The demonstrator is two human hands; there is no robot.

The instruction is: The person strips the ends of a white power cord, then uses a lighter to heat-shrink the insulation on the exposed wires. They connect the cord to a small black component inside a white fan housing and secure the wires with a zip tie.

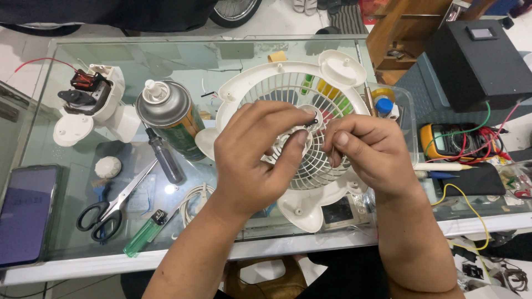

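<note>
Your left hand [252,160] pinches a small black part [314,119] between thumb and fingertips, right over the white fan grille [310,160] on the glass table [72,243]. Your right hand [368,152] curls beside it, fingertips touching the grille; whether it grips anything I cannot tell. A spray can [169,113] stands left.

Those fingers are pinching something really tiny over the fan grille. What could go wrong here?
The small dark part is pinched between the left hand and right hand above the white fan grille; if it slips, it could drop through the slots and be hard to find. The table is glass and crowded, so a dropped piece might bounce away. The spray can stands close to the left hand; a sideways move could topple it.
</note>
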